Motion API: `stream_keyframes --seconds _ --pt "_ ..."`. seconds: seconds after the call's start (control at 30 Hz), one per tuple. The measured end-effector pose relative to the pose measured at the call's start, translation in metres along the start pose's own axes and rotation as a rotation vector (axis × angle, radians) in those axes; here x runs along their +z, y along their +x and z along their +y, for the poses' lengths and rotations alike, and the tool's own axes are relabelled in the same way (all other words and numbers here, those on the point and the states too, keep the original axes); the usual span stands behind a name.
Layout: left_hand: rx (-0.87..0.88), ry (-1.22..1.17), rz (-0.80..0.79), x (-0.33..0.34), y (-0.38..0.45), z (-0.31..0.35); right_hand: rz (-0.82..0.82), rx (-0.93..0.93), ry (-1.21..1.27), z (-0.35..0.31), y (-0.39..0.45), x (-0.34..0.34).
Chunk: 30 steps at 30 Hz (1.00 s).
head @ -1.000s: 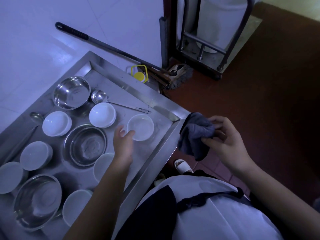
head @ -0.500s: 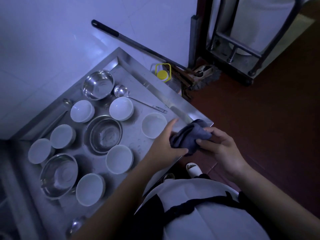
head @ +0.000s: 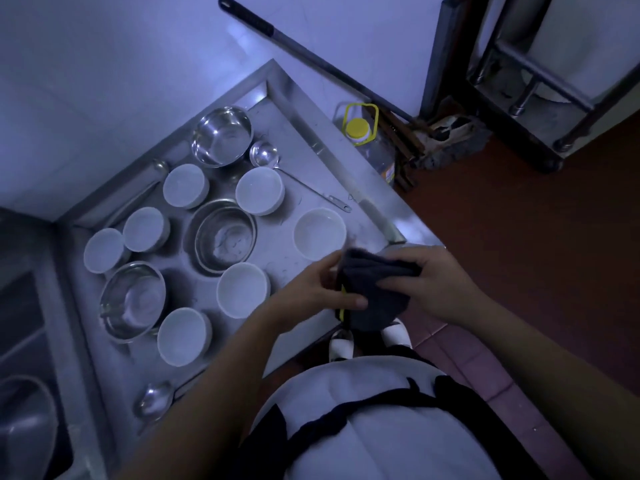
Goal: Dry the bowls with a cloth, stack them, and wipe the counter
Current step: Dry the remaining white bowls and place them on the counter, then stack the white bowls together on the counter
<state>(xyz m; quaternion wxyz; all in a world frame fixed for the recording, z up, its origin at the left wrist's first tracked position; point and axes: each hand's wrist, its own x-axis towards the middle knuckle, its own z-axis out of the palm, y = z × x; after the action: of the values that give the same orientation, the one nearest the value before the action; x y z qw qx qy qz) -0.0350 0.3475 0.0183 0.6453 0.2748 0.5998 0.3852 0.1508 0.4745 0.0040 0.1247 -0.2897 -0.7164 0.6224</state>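
At the far left I see the edge of a sink (head: 20, 341), dark and mostly out of view. Right of it, the steel counter (head: 301, 140) carries the bowls. Farthest left sit two white bowls (head: 103, 250) and (head: 145, 229), with a steel bowl (head: 132, 301) just near of them. Another white bowl (head: 183, 336) lies nearer, and a ladle (head: 154, 403) lies at the near counter edge.

Further right, one white bowl (head: 185, 186) sits by the wall, a second steel bowl (head: 221, 136) is in the far corner, and a third steel bowl (head: 225, 237) stands in the middle. A white bowl (head: 242, 289) sits just near of that one, another (head: 259, 191) just far of it. A second ladle (head: 265, 154) lies beside the corner steel bowl, its handle running right. The rightmost white bowl (head: 319, 234) stands upright, mouth up, just far of my hands.

My left hand (head: 318, 289) pinches the dark cloth (head: 374, 296) on its left side, thumb on top. My right hand (head: 434, 282) grips its right side, fingers curled over it. The cloth hangs over the counter's near right corner, held between both hands.

On the floor right of the counter stands a yellow-capped bottle (head: 372, 147).
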Motion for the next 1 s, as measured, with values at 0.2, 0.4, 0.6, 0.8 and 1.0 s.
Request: stream_keyframes --seconds 0.2,0.4,0.6,0.8,1.0 --pt "-0.152 0.075 0.076 -0.010 0.010 -0.030 0.190 0.415 0.424 0.023 0.008 -0.008" --pt "-0.279 0.107 0.150 -0.012 0.035 -0.059 0.338 0.686 0.401 0.058 0.009 -0.003" --pt "-0.171 0.053 0.488 0.000 0.080 -0.048 0.502 0.579 0.083 0.088 0.025 -0.018" --pt "-0.067 0.543 0.553 0.025 0.090 -0.054 0.299 0.344 -0.692 0.104 0.036 -0.030" --pt "-0.035 1.224 0.191 0.051 0.080 -0.098 -0.192 0.128 -1.168 0.140 0.033 -0.014"
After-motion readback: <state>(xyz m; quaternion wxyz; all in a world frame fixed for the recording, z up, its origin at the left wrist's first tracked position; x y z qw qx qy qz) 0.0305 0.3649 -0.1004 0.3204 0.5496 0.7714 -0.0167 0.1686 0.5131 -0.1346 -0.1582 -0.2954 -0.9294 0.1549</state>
